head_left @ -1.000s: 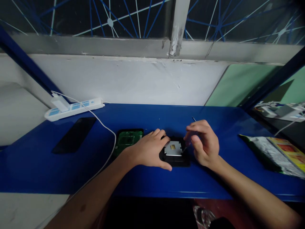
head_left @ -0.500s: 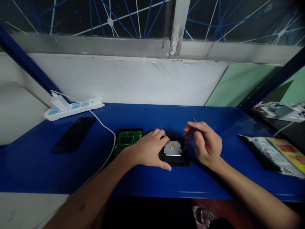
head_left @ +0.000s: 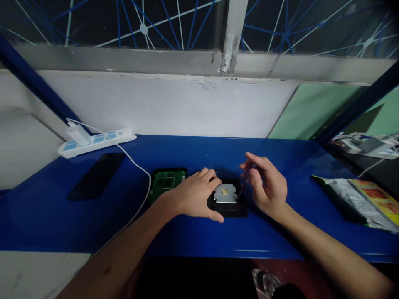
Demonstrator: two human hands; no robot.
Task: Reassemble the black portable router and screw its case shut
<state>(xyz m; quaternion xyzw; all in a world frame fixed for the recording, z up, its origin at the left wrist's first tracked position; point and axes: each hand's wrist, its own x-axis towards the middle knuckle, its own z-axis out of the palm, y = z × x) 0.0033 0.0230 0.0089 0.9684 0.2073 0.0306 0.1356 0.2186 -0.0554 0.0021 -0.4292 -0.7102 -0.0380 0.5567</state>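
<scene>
A black plastic housing (head_left: 230, 211) lies on the blue table, a silver metal plate (head_left: 229, 197) with a small gold-coloured square set in it. My left hand (head_left: 196, 193) grips the housing's left side, its fingers at the far side and thumb by the near edge. My right hand (head_left: 269, 185) pinches a slim screwdriver (head_left: 246, 176) with a see-through purplish handle. The tool points down at the plate's right edge; its tip is too dark to make out. Partly behind my left wrist sits a green circuit board (head_left: 166, 182) in a black shell.
A black phone-like slab (head_left: 96, 176) lies at the left, near a white power strip (head_left: 112, 136) with a plugged charger. Its white cable (head_left: 137, 164) runs forward past the circuit board. At the right lies a silver and yellow packet (head_left: 368, 203).
My right hand has turned slightly and shifted a little left, and the screwdriver's upper end no longer shows behind the fingers. My left hand and the housing stay nearly the same.
</scene>
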